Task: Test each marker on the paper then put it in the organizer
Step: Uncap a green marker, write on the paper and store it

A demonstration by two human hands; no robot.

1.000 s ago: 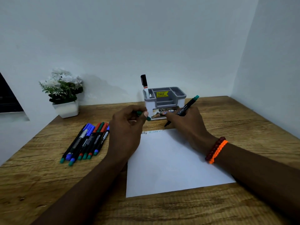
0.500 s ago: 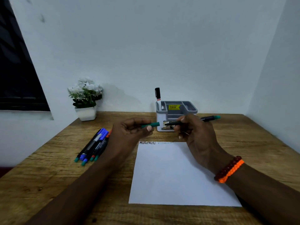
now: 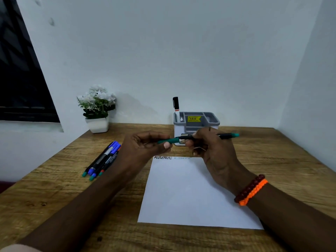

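Between the two hands, above the far edge of the paper (image 3: pixel 190 190), a green cap (image 3: pixel 168 141) meets the tip end of a green marker (image 3: pixel 224 136). Left hand (image 3: pixel 143 148) curled closed, thumb and fingers pinching the cap, open end pointing right. Right hand (image 3: pixel 212 148) closed around the marker barrel near the tip, green tail end sticking out to the right past the knuckles. Marker long axis runs left-right, roughly level, in line with the cap; cap looks partly on, exact seating hidden by the fingers. Judgement: the step is recapping after the test, so the move needs both hands pushed together along that one axis. Scribbles (image 3: pixel 171 158) sit on the paper's top edge just below the hands. Organizer (image 3: pixel 196 120) stands straight behind the hands, near, closer to the right hand, which likely does the drop. One black-capped marker (image 3: pixel 176 106) stands upright in its left compartment. Untested markers (image 3: pixel 102 160) lie bunched on the desk (image 3: pixel 54 188) left of the left hand, long axes slanting toward the near left. Flower pot (image 3: pixel 97 113) far left, well apart.
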